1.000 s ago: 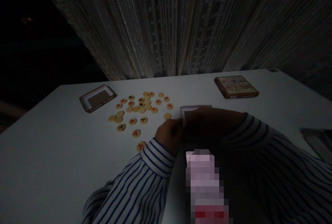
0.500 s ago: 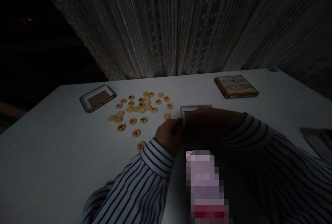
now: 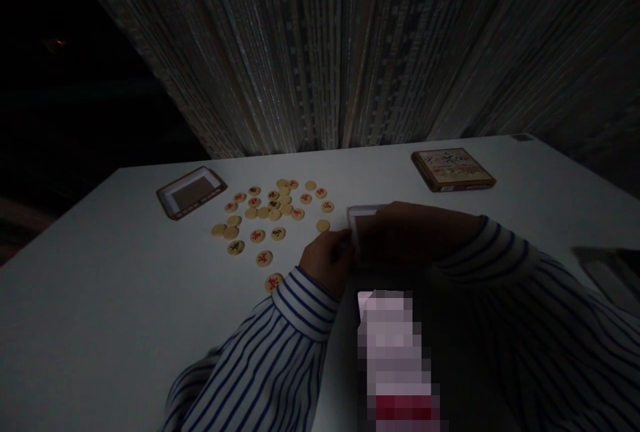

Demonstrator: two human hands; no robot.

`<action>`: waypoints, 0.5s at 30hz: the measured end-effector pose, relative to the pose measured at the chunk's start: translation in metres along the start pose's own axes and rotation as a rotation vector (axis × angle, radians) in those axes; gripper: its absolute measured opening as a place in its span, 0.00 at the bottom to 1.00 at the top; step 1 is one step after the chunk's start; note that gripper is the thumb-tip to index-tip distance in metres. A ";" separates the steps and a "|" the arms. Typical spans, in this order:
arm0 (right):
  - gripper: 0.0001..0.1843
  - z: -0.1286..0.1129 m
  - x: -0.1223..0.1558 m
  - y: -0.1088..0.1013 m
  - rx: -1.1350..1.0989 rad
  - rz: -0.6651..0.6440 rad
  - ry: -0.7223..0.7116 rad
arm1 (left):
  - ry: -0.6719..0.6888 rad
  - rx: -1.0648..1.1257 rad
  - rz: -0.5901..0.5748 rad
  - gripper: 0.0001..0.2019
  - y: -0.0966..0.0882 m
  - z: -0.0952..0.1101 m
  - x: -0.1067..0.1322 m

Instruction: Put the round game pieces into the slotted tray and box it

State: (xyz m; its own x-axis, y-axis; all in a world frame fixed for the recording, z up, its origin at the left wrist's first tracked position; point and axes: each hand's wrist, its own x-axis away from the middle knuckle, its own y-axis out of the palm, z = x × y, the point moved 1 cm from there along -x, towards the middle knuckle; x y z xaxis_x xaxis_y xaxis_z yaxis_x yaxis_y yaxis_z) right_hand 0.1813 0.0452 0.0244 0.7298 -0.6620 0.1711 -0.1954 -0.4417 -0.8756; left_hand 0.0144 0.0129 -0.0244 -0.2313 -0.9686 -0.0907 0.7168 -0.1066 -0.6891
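Note:
A shallow box (image 3: 356, 213) with a pale rim and a brown inside lies in front of me on the white table. My left hand (image 3: 327, 260) is closed at its left edge, with thumb and fingers curled against the rim. Across the box reaches my right hand (image 3: 400, 229); its fingers are hidden in deep shadow, so I cannot see what they hold. Left of the box, round Chinese chess pieces (image 3: 274, 214) lie scattered, some with red or black characters up, others blank side up. One blank piece (image 3: 323, 226) is nearest my left hand.
A box lid or tray (image 3: 193, 193) lies open side up at the table's (image 3: 125, 299) far left. A closed Chinese chess box (image 3: 454, 169) sits at the back right. Below my hands glows a blurred screen (image 3: 393, 345). A dark flat object (image 3: 607, 275) is at the right edge.
My right wrist has shifted slightly to the right, and a little more of the box's inside shows. The left hand keeps its place at the edge. The pieces look unchanged.

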 end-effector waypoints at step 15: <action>0.21 0.012 0.078 0.027 0.104 0.441 0.578 | 0.096 0.035 -0.113 0.29 0.001 -0.008 0.000</action>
State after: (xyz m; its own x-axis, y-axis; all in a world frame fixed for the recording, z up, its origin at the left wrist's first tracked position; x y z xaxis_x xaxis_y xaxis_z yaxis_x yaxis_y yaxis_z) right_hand 0.2407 -0.0106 0.0080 0.1304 -0.9912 -0.0212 -0.3065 -0.0200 -0.9517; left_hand 0.0096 0.0147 -0.0312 -0.3728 -0.9242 -0.0834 0.7045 -0.2234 -0.6736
